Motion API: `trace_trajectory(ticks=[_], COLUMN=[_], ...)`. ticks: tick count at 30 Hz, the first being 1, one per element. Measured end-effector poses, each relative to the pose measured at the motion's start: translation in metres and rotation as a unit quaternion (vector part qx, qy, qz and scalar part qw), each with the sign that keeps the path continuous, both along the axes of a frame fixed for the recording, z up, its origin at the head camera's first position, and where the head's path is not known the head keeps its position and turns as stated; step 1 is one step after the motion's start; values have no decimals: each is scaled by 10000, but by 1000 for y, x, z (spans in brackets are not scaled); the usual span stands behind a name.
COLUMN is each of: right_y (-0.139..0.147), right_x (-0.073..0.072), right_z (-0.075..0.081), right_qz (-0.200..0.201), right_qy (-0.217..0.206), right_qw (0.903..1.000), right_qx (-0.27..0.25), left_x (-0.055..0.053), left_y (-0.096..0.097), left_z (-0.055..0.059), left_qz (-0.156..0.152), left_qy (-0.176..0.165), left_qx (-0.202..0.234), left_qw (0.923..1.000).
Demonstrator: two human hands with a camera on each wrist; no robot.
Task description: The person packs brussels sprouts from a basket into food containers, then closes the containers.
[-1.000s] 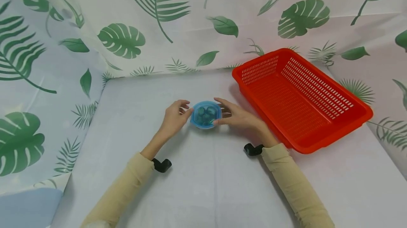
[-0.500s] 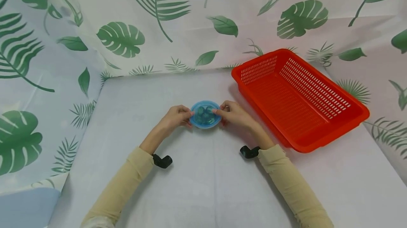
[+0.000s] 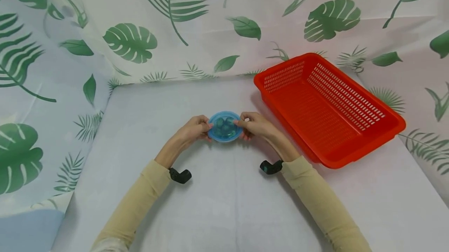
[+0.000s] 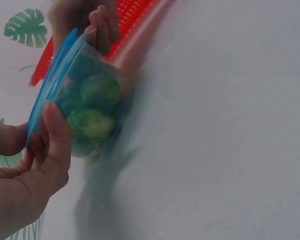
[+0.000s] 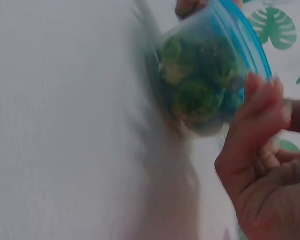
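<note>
A round clear plastic food container (image 4: 122, 95) with a translucent blue lid (image 3: 225, 118) is at the middle of the table. Several Brussels sprouts (image 5: 199, 101) show through its wall. My left hand (image 3: 193, 130) pinches the lid's left edge, thumb on top and curled fingers under the rim. At the opposite edge my right hand (image 3: 258, 126) has its thumb over the lid and its fingers bent beneath the rim. In both wrist views the container stands upright on the table, its lid seated all round the visible rim.
A red plastic basket (image 3: 315, 151) with slotted sides stands right of the container, close to my right forearm. White tablecloth (image 3: 196, 213) covers the table, and leaf-print cloth (image 3: 196, 53) rises behind it. Something light blue (image 3: 29, 228) is at the lower left.
Both hands have closed in on the container. The right hand's spread fingers have bent to grip the rim, and the left has gone from beside it to pinching its edge.
</note>
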State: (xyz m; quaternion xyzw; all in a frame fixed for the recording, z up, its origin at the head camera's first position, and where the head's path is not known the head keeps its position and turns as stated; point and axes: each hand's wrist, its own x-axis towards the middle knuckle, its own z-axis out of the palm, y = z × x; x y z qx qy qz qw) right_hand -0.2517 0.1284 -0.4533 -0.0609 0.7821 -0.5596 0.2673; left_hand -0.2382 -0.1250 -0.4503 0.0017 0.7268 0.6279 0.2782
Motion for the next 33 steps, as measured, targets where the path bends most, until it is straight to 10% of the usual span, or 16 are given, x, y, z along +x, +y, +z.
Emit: trace_trajectory(ticks=[19,33], right_y=[-5,4], right_x=[7,5], right_z=[-3,2], right_qz=[-168,99], right_qy=[364,-317], right_qw=[9988,9989], right_qx=[283,-341], left_x=[5,8], left_y=[0,5], left_z=[-4,-5], left_qz=[-61,182], left_qy=[204,218], left_qx=[-205,-156], left_qw=[9996,9995])
